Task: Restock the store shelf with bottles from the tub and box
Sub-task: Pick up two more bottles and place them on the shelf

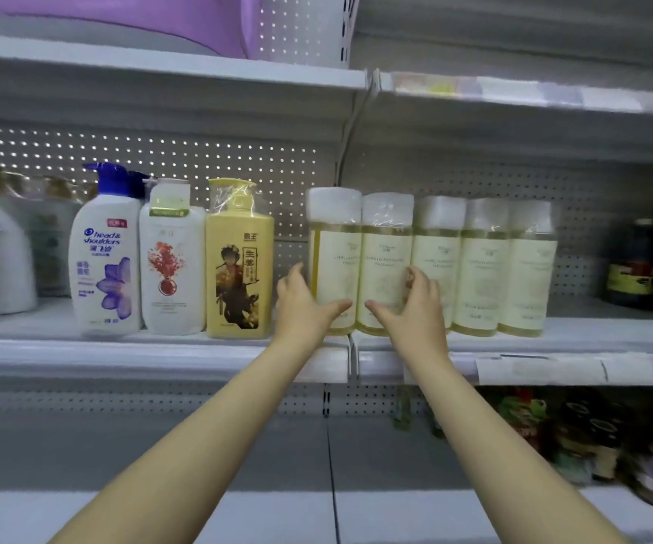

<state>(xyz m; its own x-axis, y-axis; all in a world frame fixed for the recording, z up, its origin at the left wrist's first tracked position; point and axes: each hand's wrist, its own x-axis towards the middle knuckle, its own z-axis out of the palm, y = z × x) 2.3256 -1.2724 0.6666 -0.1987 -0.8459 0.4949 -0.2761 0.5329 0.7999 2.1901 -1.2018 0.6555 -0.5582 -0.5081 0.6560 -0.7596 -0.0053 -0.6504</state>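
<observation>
Head: hands [305, 304] [415, 304] seemingly grip bottles [332, 253] [385, 245].

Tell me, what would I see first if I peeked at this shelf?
Two bare arms reach to the middle shelf, where the left hand grips the leftmost pale yellow bottle and the right hand grips the second pale bottle in a row of five with white caps. Left of them stand a bright yellow pump bottle and a white bottle with a blue pump.
</observation>
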